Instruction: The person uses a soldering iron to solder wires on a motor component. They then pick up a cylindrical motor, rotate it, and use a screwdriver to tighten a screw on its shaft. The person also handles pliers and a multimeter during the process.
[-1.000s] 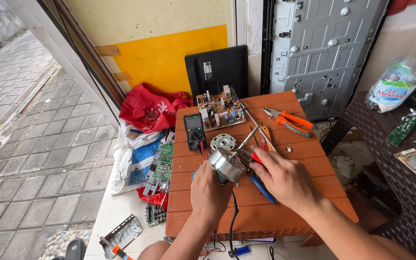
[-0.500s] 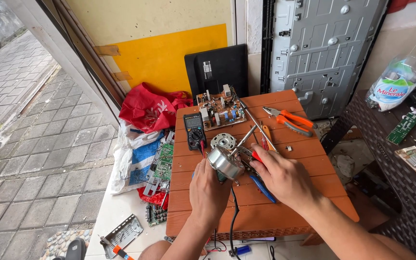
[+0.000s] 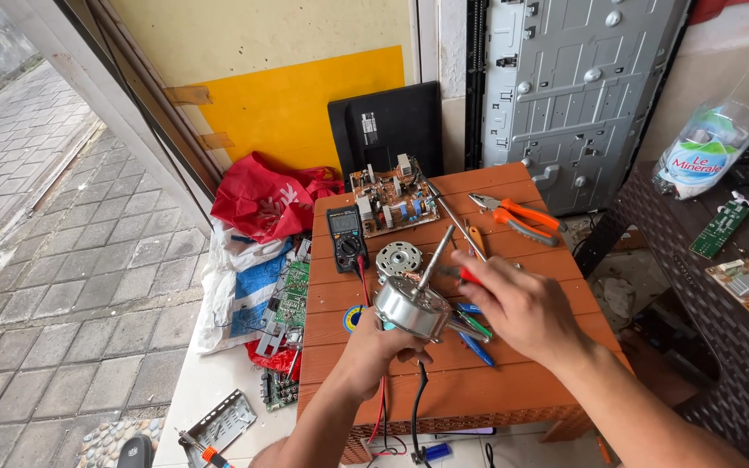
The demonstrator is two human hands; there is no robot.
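Head-cam view: left hand [image 3: 379,347] stays clenched under a round silver fan motor [image 3: 411,308], held just above the orange slatted table [image 3: 513,381] w/ its shaft tilted up and away. Right hand [image 3: 517,303] grasps a red-handled tool [image 3: 465,276] at the motor's right side; vs. a second ago hands and motor have barely shifted, so work on the motor looks ongoing, not done. Near: multimeter [image 3: 346,237], circuit board [image 3: 392,201], orange pliers [image 3: 513,215], loose motor cover [image 3: 399,258].

Both hands, left [image 3: 374,347] and right [image 3: 513,303], curled closed.
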